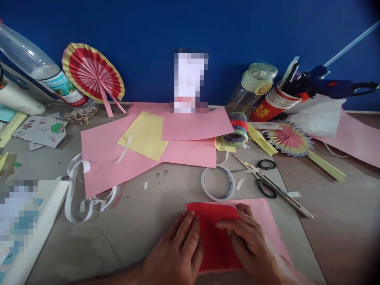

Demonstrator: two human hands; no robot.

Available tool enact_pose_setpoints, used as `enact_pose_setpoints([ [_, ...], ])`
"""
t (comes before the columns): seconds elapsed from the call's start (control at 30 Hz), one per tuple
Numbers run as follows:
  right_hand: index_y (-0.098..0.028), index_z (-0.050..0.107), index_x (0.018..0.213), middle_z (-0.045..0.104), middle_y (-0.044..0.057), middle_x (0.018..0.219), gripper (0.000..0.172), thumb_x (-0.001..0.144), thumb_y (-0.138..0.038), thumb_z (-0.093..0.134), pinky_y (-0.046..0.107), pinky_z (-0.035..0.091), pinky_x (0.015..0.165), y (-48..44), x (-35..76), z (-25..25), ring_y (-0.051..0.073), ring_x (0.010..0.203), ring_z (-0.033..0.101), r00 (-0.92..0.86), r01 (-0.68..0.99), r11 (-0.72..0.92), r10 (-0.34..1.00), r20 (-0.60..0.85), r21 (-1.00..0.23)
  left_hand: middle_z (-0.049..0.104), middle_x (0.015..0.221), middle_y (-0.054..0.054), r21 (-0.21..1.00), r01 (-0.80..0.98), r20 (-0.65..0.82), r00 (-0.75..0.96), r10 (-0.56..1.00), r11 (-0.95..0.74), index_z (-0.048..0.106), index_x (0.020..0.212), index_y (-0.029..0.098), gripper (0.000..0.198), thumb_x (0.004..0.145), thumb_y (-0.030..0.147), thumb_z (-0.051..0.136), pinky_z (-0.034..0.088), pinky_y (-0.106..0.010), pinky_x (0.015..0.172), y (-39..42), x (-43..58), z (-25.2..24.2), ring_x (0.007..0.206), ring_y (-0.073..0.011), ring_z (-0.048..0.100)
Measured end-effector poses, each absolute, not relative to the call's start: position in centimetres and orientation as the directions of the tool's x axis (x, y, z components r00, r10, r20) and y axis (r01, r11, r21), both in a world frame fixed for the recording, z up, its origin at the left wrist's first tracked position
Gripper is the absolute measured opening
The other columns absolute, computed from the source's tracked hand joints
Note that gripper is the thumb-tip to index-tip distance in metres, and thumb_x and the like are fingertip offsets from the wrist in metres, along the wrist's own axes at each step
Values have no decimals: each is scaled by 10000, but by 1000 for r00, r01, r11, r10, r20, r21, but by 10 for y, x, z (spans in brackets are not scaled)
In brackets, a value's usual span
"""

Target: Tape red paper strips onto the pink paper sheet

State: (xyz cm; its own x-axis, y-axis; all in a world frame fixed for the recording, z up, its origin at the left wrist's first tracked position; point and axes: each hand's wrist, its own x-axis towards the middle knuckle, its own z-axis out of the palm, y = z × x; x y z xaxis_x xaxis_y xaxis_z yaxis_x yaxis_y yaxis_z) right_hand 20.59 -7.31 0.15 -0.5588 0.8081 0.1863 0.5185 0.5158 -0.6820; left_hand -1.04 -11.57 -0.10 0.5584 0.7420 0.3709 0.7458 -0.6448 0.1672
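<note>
Blue wall behind, grey tabletop [148, 221] in front of me, littered with paper craft.

My left grip [175, 249] lies flat, its fingers held close together, with the fingertips pressing down on the left edge of a folded red paper [216, 237]. My right grip [252, 241] rests on the same sheet from the other side. The fingers are bent and their tips push onto the red surface near its top fold. Whether the thumb nips the edge from below I cannot tell. The red paper sits at the near edge of the tabletop, between my two grips, on top of a pink sheet [267, 219] that sticks out to the right.

Just beyond the red paper lies a ring of white tape [218, 183]. To its right are black-handled scissors [265, 180], lying open, with a long cutter [292, 202] beside them. Curled white strips [78, 194] lie to the left.

Further back, large pink sheets [118, 158] overlap, with a yellow sheet [145, 134] on them. A stack of coloured tape rolls [237, 126] stands near a clear bottle [255, 85] and a red cup [271, 105] full of tools. A small pleated fan [289, 138] lies to the right. A bigger red and yellow fan [92, 73] leans against the wall on the left, beside a plastic bottle [38, 67].
</note>
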Motion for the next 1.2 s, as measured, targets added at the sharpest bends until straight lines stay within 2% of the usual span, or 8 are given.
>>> enact_pose_setpoints([
  [0.2, -248, 587, 928, 676, 4, 806, 277, 798, -63, 428, 357, 477, 778, -70, 207, 5, 174, 750, 637, -516, 527, 493, 833, 201, -692, 685, 947, -95, 273, 731, 379, 515, 769, -625, 633, 975, 130, 218, 904, 181, 433, 516, -302, 895, -122, -15, 5, 984, -186, 623],
  [0.43, -246, 608, 881, 648, -21, 708, 249, 838, -91, 419, 335, 492, 749, -69, 205, 6, 152, 652, 613, -447, 559, 417, 880, 163, -717, 683, 845, -12, 197, 599, 453, 646, 614, -776, 635, 799, 202, 140, 864, 190, 511, 451, -371, 945, -124, -13, -4, 891, -188, 614],
  [0.53, -240, 616, 865, 658, -16, 713, 244, 845, -99, 418, 334, 489, 753, -68, 207, 5, 158, 672, 612, -433, 569, 387, 891, 137, -726, 689, 892, -4, 189, 586, 399, 687, 607, -788, 640, 801, 201, 151, 866, 182, 506, 435, -364, 947, -119, -14, 0, 901, -195, 610],
  [0.7, -227, 636, 800, 672, -13, 697, 249, 827, -109, 418, 290, 502, 651, -64, 213, 8, 161, 658, 623, -377, 571, 325, 920, 110, -754, 676, 1009, -33, 160, 556, 320, 752, 576, -815, 656, 924, 189, 172, 887, 231, 494, 404, -377, 978, -114, -9, 6, 992, -224, 586],
  [0.87, -220, 662, 773, 691, 3, 718, 256, 797, -105, 435, 269, 509, 605, -59, 233, 18, 170, 669, 641, -301, 607, 287, 946, 120, -741, 647, 1083, -50, 164, 536, 364, 747, 556, -828, 648, 950, 160, 172, 880, 211, 500, 373, -367, 1018, -104, 7, 3, 1053, -237, 561],
  [1.03, -218, 671, 796, 695, 10, 745, 230, 815, -129, 460, 235, 496, 554, -60, 243, 27, 162, 664, 642, -209, 616, 239, 968, 137, -750, 651, 933, -44, 223, 534, 424, 700, 575, -815, 635, 841, 147, 78, 823, 156, 560, 390, -375, 1001, -100, 13, -1, 939, -213, 585],
  [1.13, -217, 665, 792, 687, 7, 738, 235, 819, -125, 451, 234, 492, 563, -63, 235, 23, 157, 659, 634, -224, 591, 230, 968, 117, -773, 650, 819, -12, 199, 497, 486, 698, 526, -844, 624, 777, 167, 29, 799, 185, 617, 389, -397, 994, -103, 9, -3, 822, -185, 585],
  [1.2, -221, 661, 795, 675, 3, 716, 247, 818, -115, 440, 242, 487, 579, -64, 228, 19, 156, 657, 622, -267, 581, 246, 958, 105, -776, 644, 752, 5, 167, 498, 525, 685, 504, -851, 609, 720, 177, 76, 787, 201, 636, 410, -394, 955, -105, 7, -4, 749, -171, 572],
])
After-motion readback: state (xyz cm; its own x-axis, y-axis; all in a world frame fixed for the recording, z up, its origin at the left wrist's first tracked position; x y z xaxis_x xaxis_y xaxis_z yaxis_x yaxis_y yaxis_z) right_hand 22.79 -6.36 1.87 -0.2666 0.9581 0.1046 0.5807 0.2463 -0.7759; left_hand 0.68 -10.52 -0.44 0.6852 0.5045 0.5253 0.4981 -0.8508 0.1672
